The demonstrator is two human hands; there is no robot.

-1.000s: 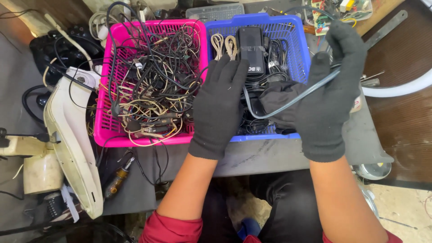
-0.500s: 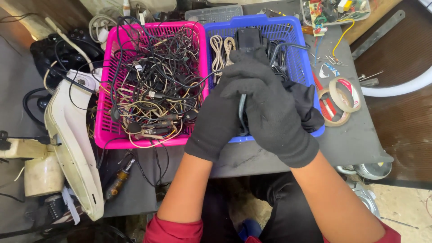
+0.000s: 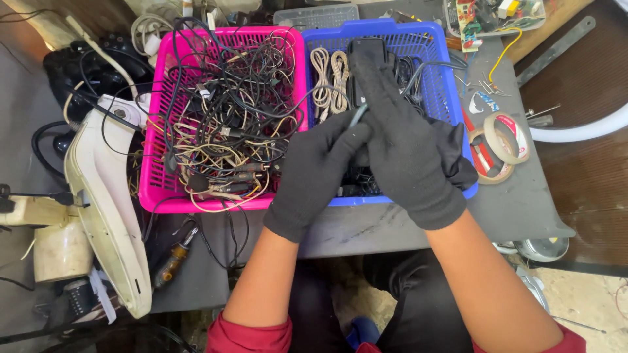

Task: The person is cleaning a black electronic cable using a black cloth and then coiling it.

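Fingers (image 3: 343,134) of the left hand (image 3: 314,173), in a black glove, are curled shut around a thin grey cable (image 3: 358,116) just where it meets the right hand (image 3: 405,147). The right hand, also gloved, lies over the same spot with its fingers extended toward the far rim of the blue basket (image 3: 448,85); whether it pinches the cable underneath cannot be told, as its palm faces away from the camera.

Cable position: above the blue basket, between the two hands, which touch. Only a short stretch shows; it rises from the left fingers up and away, its long axis roughly along the right forefinger, toward a black adapter (image 3: 367,55) at the far end of the basket.

Left hand is the nearer and clearer holder. Pink basket (image 3: 154,167) of tangled wires sits just left on the bench (image 3: 523,209).
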